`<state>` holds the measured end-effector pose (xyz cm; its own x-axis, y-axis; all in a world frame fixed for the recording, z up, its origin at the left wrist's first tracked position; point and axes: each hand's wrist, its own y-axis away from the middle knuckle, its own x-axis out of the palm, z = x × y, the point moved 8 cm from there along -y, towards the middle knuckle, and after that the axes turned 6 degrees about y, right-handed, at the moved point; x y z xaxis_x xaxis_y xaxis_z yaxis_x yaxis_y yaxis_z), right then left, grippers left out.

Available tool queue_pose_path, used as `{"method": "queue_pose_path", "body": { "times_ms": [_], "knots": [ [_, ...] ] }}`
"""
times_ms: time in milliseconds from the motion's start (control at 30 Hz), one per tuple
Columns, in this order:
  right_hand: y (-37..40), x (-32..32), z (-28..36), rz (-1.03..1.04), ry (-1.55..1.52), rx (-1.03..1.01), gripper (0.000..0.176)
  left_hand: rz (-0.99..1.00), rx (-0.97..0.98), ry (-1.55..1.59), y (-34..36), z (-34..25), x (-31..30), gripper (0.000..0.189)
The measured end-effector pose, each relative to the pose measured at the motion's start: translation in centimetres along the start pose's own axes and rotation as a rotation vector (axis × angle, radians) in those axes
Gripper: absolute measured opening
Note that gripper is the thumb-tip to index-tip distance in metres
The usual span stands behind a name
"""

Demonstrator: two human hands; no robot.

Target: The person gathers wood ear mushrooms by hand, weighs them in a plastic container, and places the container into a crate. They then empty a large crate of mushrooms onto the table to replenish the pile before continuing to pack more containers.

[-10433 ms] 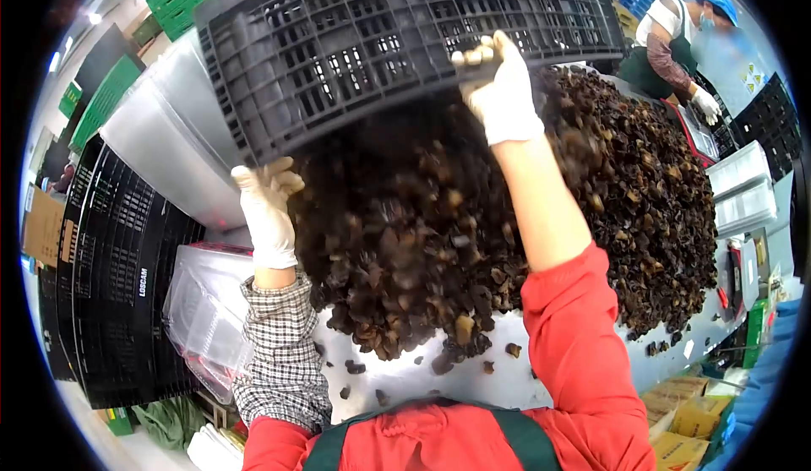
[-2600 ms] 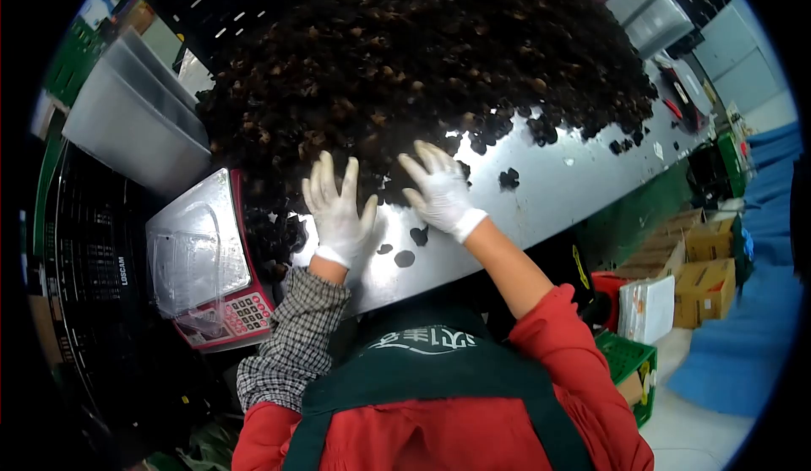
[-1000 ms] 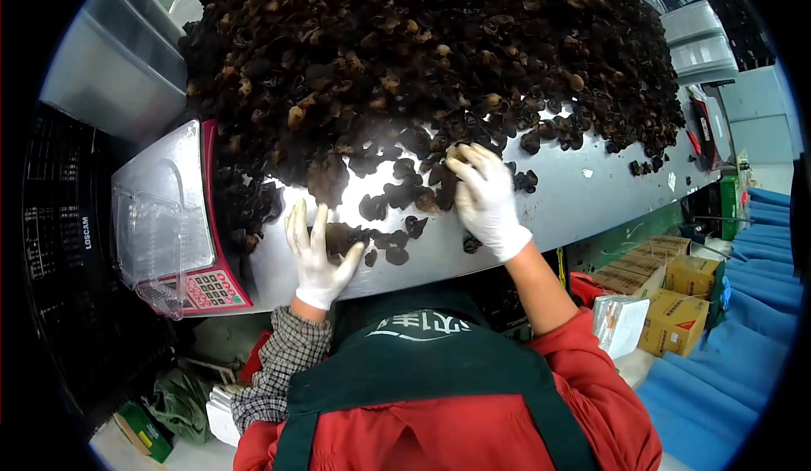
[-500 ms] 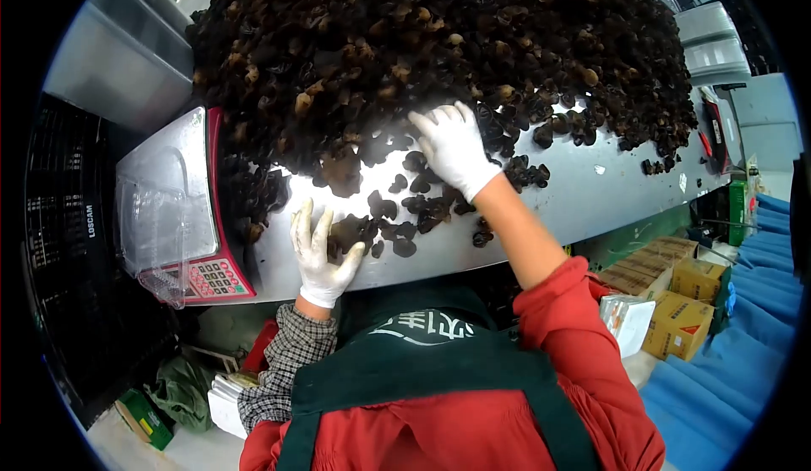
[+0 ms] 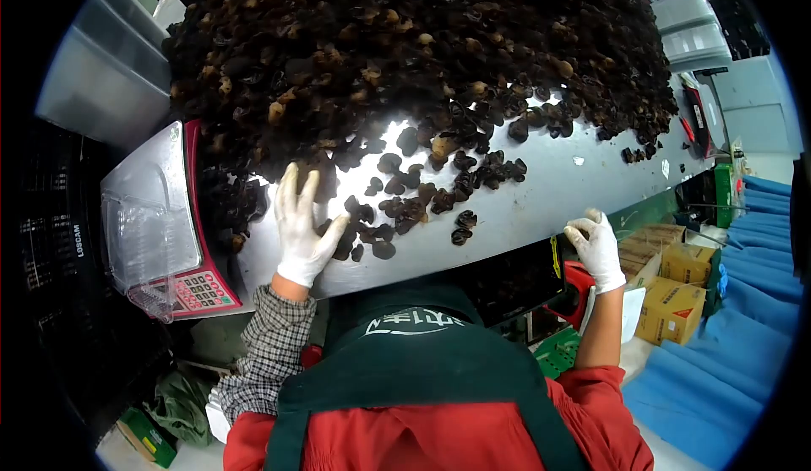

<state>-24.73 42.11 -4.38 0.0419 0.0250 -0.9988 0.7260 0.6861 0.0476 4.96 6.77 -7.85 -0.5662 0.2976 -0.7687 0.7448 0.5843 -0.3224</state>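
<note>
Dark brown wood ear mushrooms (image 5: 405, 57) form a large heap across the metal table (image 5: 541, 175). My left hand (image 5: 304, 230), in a white glove, rests over the table's near part with fingers spread, touching or just above a few mushrooms. Right of it lie several loose wood ear pieces (image 5: 405, 211). My right hand (image 5: 597, 251), also gloved, is away from the heap, just past the table's front edge. Its fingers are curled in; whatever they hold, if anything, is hidden.
A red-edged scale (image 5: 203, 289) with a clear plastic box (image 5: 148, 226) on it stands at the left. Under the front edge is a dark crate (image 5: 515, 281) with a red handle (image 5: 577, 289) beside it. Cardboard boxes (image 5: 670, 310) stand at the lower right.
My right hand has left the loose mushrooms and swung right to the table's front edge, its fingers now curled. My left hand stays spread in nearly the same place. The view has shifted slightly.
</note>
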Motion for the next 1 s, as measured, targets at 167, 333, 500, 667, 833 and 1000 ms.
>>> {"method": "queue_pose_path", "body": {
  "times_ms": [167,333,500,667,833,1000],
  "knots": [
    [-6.5,-1.5,12.8,-0.181,-0.524,-0.249,0.015,0.145,0.175,0.17,-1.2,-2.4,1.7,0.058],
    [-12.9,3.1,23.2,-0.155,-0.152,-0.438,0.013,-0.072,0.044,0.185,-0.2,-1.8,-1.8,0.046],
    [-13.5,5.0,18.7,-0.093,-0.579,-0.277,0.012,-0.192,-0.101,0.143,4.4,1.7,-4.6,0.045],
    [-11.5,5.2,15.8,0.269,-1.392,0.044,0.026,-0.159,-0.154,0.062,7.9,3.2,-3.7,0.052],
    [-8.4,1.3,11.2,0.262,-1.466,0.097,0.026,-0.186,-0.141,0.077,7.7,2.0,-2.6,0.063],
    [-1.7,0.4,1.3,0.444,-0.537,0.097,0.027,-0.143,-0.182,0.01,8.1,2.8,-2.2,0.078]
  ]
}}
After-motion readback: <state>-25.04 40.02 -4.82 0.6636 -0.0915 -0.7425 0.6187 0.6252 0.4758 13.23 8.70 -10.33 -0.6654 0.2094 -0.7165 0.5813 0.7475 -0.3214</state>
